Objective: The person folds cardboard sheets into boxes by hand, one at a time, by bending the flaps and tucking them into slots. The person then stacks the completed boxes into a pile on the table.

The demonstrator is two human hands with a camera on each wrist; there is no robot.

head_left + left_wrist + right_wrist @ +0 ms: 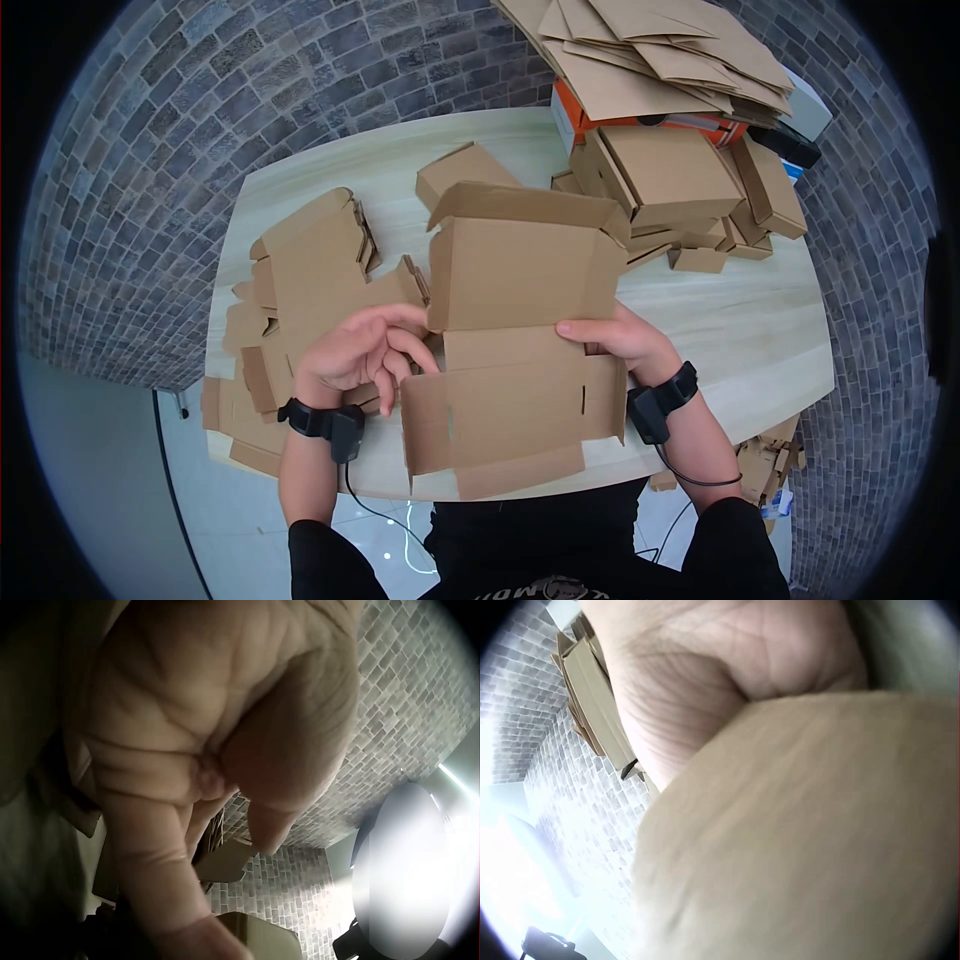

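An unfolded cardboard box (520, 270) lies in front of the person in the head view, with its side flaps raised and slots in its near panel. My right hand (630, 335) grips its right edge at the narrow middle panel, thumb on top and fingers hidden beneath. A brown flap fills much of the right wrist view, across the palm (757, 652). At the box's left edge is my left hand (365, 350), its palm turned up and fingers loosely bent, holding nothing. The left wrist view shows this hand (195, 750) with its fingers spread apart.
Flattened cardboard boxes (310, 260) are piled on the table's left side. A small closed box (465, 172) stands behind the held one. Folded boxes (665, 175) and a stack of flat cardboard (670, 50) fill the back right. More cardboard (770, 465) lies beyond the table's right edge.
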